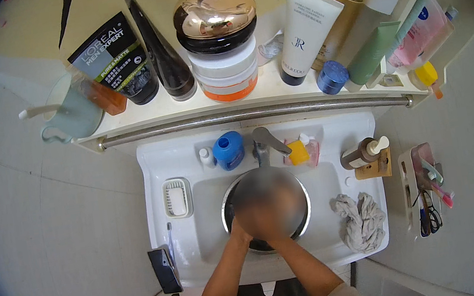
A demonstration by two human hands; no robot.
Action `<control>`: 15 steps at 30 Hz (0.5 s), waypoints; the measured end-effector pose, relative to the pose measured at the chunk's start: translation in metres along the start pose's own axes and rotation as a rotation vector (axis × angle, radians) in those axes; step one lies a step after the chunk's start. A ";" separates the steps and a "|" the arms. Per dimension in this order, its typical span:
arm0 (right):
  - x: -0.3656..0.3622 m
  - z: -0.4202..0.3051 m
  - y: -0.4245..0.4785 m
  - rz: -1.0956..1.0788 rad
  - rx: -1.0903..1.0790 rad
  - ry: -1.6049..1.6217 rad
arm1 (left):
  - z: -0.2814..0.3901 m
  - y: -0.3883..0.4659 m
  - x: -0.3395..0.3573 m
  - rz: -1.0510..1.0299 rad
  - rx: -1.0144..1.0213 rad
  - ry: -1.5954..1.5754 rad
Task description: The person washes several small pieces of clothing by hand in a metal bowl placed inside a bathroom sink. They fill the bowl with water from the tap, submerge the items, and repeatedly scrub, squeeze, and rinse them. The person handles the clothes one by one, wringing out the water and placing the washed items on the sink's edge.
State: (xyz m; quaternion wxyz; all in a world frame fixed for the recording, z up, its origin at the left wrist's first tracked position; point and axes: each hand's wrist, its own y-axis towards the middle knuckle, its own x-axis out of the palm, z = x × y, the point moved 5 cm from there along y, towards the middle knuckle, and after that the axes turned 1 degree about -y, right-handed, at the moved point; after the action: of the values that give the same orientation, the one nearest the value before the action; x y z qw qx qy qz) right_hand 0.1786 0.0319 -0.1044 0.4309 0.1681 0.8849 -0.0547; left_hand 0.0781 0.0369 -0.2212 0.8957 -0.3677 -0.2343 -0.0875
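Both my hands reach down into a round metal basin (307, 218) that sits in the white washbasin (212, 243) under the faucet (264, 144). My left hand (241, 231) is at the basin's left side, its wrist just inside the near rim. Close beside it, my right hand (269, 223) leans in from the right. A round blurred patch covers most of both hands and the middle of the basin. Fingers and anything held there cannot be made out. Dark material shows along the basin's inner edge.
Behind the faucet base stand a blue bottle (229, 151) and a yellow block (298, 152). A soap dish (177, 198) and phone (165, 271) lie left; a crumpled cloth (360, 221) and pump bottle (359, 153) are right. A metal rail (255, 115) runs below the toiletry shelf (275, 94).
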 end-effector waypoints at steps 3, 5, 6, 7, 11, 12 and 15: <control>0.012 0.053 0.017 -0.123 0.342 -0.027 | 0.015 -0.026 0.039 0.074 -0.231 -0.242; 0.016 0.071 0.018 -0.066 0.427 0.012 | 0.012 -0.022 0.023 0.067 -0.220 -0.188; 0.014 0.077 0.015 0.030 0.395 0.056 | 0.012 -0.019 0.011 0.048 -0.197 -0.199; 0.011 0.085 0.008 0.128 0.369 0.096 | 0.016 -0.024 0.016 0.075 -0.207 -0.134; 0.024 0.056 -0.016 -0.048 -0.238 -0.132 | -0.010 -0.001 -0.048 -0.018 0.084 0.717; 0.033 0.060 -0.021 -0.157 -0.297 -0.163 | -0.017 0.009 -0.053 0.013 0.082 0.862; 0.080 0.143 -0.013 -0.402 0.163 -0.005 | 0.009 0.002 0.009 0.046 0.146 1.049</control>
State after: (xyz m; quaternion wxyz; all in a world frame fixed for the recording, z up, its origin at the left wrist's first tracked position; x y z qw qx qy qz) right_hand 0.2350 0.0054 -0.2560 0.3986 0.0223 0.8921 -0.2115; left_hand 0.0832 0.0442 -0.2127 0.9175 -0.2161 0.2479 -0.2236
